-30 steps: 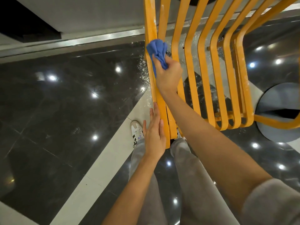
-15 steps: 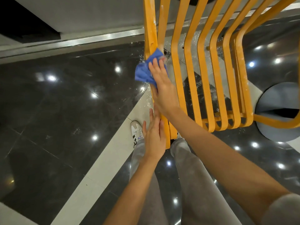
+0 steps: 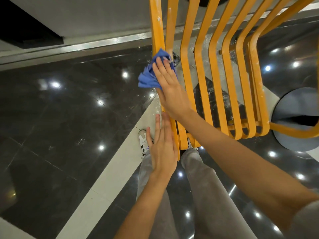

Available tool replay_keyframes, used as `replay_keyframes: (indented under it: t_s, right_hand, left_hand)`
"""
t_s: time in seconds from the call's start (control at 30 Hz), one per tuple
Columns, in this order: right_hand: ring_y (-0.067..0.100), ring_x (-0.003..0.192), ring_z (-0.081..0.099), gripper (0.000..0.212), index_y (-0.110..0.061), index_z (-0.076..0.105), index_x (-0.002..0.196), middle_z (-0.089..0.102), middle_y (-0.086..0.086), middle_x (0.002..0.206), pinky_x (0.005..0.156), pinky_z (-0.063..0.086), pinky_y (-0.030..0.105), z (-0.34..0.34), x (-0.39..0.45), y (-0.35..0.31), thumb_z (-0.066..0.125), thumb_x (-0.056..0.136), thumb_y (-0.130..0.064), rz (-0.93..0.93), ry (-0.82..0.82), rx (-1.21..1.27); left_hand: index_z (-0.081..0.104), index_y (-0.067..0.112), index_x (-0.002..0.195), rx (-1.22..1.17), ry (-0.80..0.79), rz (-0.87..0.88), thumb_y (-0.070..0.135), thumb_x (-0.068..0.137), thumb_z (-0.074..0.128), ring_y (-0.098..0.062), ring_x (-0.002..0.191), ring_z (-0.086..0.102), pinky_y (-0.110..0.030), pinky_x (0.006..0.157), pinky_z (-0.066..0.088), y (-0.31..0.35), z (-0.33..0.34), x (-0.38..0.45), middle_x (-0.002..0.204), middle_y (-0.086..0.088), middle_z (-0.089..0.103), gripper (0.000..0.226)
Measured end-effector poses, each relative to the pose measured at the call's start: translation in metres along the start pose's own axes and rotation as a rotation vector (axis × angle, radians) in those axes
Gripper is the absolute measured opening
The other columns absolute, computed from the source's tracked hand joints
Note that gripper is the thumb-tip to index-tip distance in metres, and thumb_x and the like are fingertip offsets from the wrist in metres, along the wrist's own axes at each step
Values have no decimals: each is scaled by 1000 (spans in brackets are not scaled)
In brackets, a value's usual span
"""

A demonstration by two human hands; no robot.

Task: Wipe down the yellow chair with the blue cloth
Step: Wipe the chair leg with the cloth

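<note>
Crumpled blue cloth [image 3: 148, 77] pressed flat under straight-fingered right hand [image 3: 170, 88] against outermost slat of yellow bent-slat chair [image 3: 200, 69], spreading wiping pressure; left hand [image 3: 163, 147], fingers straight, nearer on same slat, likely steadying

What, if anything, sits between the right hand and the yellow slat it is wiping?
Only the blue cloth: the right hand presses it flat-fingered against the outermost slat of the yellow chair. Nothing else visible intervenes.
</note>
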State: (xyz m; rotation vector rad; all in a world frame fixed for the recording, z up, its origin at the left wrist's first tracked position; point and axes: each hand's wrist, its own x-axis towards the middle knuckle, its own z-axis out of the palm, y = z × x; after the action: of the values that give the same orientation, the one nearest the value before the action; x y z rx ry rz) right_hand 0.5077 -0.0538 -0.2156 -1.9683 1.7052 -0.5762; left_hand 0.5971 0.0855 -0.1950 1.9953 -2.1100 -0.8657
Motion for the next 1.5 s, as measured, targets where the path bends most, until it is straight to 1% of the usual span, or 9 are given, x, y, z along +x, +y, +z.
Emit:
replay_keyframes:
  t_s: [0.2, 0.3, 0.43, 0.7, 0.83, 1.03, 1.2, 1.33, 1.5]
  right_hand:
    - [33, 150, 13, 55, 0, 24, 151, 20, 18, 160, 121, 8, 37, -9, 65, -2, 39, 98, -3, 20, 67, -22]
    - [33, 149, 15, 55, 1, 25, 151, 21, 20, 160, 122, 20, 39, -11, 56, -1, 42, 98, -1, 10, 85, 15]
    - [24, 151, 12, 61, -4, 23, 153, 18, 14, 161, 120, 15, 17, 1, -31, -12, 48, 97, 2, 68, 11, 73]
    - [31, 149, 16, 56, -1, 24, 151, 22, 17, 160, 112, 39, 45, -3, 39, -4, 44, 98, -4, 70, 66, 21]
    - [26, 150, 11, 63, -2, 23, 152, 18, 17, 161, 124, 15, 41, 6, -16, -10, 45, 94, 6, 76, 20, 30]
    - [28, 150, 12, 58, -2, 24, 152, 19, 16, 161, 124, 14, 42, 2, 12, -6, 42, 97, 0, 56, 4, 22]
    - [29, 150, 13, 57, -2, 28, 151, 22, 16, 160, 123, 18, 44, 3, -5, -7, 45, 97, 2, 58, 16, 60]
    - [24, 151, 11, 53, -4, 31, 150, 24, 12, 160, 122, 20, 43, 4, -72, -13, 48, 100, -4, 57, -42, 163]
    - [17, 152, 8, 53, -7, 28, 152, 19, 10, 162, 123, 15, 28, 4, -105, -29, 41, 102, -19, 153, -42, 231]
  left_hand:
    - [26, 13, 153, 177, -15, 58, 33, 101, 29, -22, 147, 26, -55, 111, 36, 0, 1, -26, 157, -4, 36, 55]
    - [23, 16, 155, 195, -66, 44, 35, 102, 28, -23, 148, 22, -56, 111, 35, -2, 2, -35, 158, -3, 33, 57]
    - [29, 19, 151, 206, -93, 15, 38, 100, 23, -28, 144, 35, -58, 106, 40, -5, 2, -35, 154, -5, 42, 54]
    - [29, 22, 154, 208, -58, 1, 38, 103, 28, -26, 148, 25, -54, 111, 33, -6, 2, -36, 160, -6, 29, 53]
    - [30, 20, 153, 247, -49, 62, 38, 101, 24, -24, 148, 20, -55, 109, 37, -8, 2, -33, 161, -2, 23, 55]
    - [26, 21, 155, 265, -13, 67, 38, 100, 24, -21, 150, 16, -57, 111, 31, -12, 6, -35, 163, 3, 22, 57]
    - [33, 22, 151, 83, 22, 57, 34, 103, 28, -18, 150, 17, -58, 112, 31, -9, 3, -34, 161, 5, 25, 50]
    - [65, 17, 116, -259, 266, 70, 11, 99, 40, -19, 146, 30, -52, 111, 30, -13, -21, -15, 151, -1, 45, 31]
    - [58, 15, 132, -290, 284, 169, 10, 103, 45, -15, 144, 33, -47, 112, 30, -16, -61, 67, 148, 2, 49, 33]
